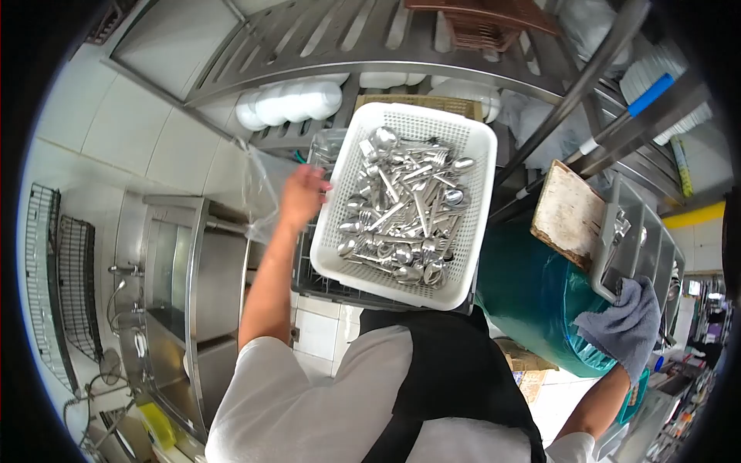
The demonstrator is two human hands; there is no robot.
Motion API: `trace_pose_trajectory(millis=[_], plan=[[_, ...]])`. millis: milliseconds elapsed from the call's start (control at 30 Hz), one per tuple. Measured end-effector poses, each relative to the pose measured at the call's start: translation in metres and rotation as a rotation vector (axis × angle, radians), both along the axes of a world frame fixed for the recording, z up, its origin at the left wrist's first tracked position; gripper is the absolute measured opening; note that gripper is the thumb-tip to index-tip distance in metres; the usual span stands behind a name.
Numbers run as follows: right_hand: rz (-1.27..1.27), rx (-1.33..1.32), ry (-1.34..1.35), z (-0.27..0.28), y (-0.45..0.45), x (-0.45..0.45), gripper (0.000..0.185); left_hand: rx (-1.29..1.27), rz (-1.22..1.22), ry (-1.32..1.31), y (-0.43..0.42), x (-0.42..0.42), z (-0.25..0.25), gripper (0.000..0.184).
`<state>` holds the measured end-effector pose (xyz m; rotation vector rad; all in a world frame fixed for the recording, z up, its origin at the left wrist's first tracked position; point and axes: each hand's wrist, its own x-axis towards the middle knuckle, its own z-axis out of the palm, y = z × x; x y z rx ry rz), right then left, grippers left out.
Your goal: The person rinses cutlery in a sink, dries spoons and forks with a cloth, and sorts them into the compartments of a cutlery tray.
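A white perforated plastic basket (327,231) full of loose metal spoons and forks (409,208) stands in front of my body. My left hand (303,194) is beside the basket's left rim, fingers partly spread, slightly blurred and holding nothing. Out to the right, a grey cloth (627,320) covers my right hand, which grips it; the fingers are hidden under the fabric. That cloth lies against the front corner of a grey compartmented cutlery tray (647,231), which has some cutlery in it.
Under the basket is a dark rack (332,287). Right of it stands a bin lined with a green bag (517,301), with a worn board (570,212) above. A slatted metal shelf (309,65) with white foam containers (289,106) is behind. A steel sink unit (174,262) is left.
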<state>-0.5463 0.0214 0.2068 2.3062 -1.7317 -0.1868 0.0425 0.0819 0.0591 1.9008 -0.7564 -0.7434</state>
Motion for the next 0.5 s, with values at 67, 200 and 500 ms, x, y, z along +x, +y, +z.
trace_pose_trajectory(millis=[67, 200, 500], plan=[[-0.107, -0.008, -0.128, -0.018, -0.009, -0.025, 0.042, 0.078, -0.133, -0.254, -0.031, -0.015, -0.039, 0.027], [-0.116, -0.043, -0.226, -0.024, -0.009, -0.049, 0.038, 0.3, -0.163, -0.518, -0.079, -0.053, -0.057, 0.034], [-0.213, -0.109, -0.435, -0.009, -0.002, -0.028, 0.033, 0.487, -0.195, -0.606, -0.122, -0.065, -0.071, 0.041]])
